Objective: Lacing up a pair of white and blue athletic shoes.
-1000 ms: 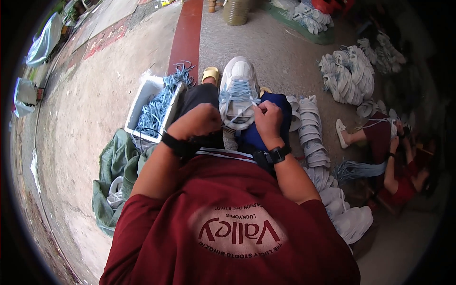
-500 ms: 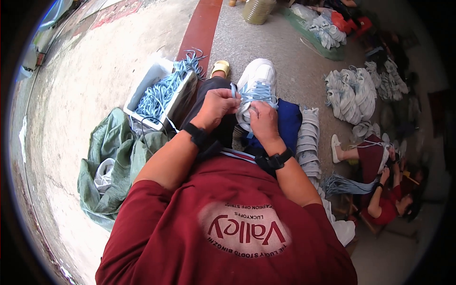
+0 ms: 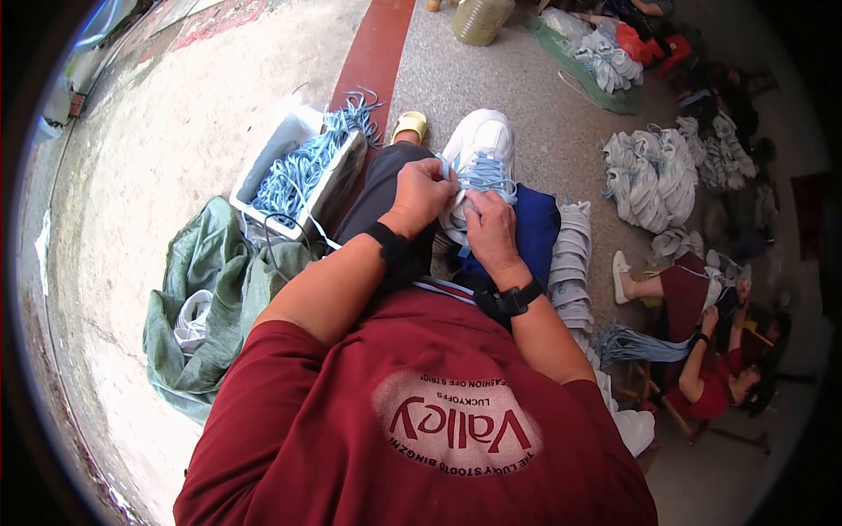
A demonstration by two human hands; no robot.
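Observation:
A white sneaker [image 3: 482, 136] points away from me at my lap, with light blue shoelace [image 3: 485, 172] crossing its front. My left hand [image 3: 423, 195] is closed at the left side of the shoe's opening, its thumb and forefinger pinched on a blue lace. On the opening's right edge, by the tongue, my right hand [image 3: 493, 226] has its fingers bent and pressed together at the shoe; what they grip is partly hidden. Under and beside the shoe lies a blue cloth [image 3: 533, 223] over my leg.
A white bin [image 3: 248, 209] of blue laces [image 3: 294, 180] stands left, behind a green sack [image 3: 206, 254] holding a white shoe [image 3: 193, 320]. Stacked white shoe parts [image 3: 572, 263] line my right side. Further right are a shoe pile [image 3: 649, 180] and a seated person [image 3: 702, 386].
My left hand has moved slightly right, closer to the shoe's opening and my right hand. Less blue lace shows above its fingers.

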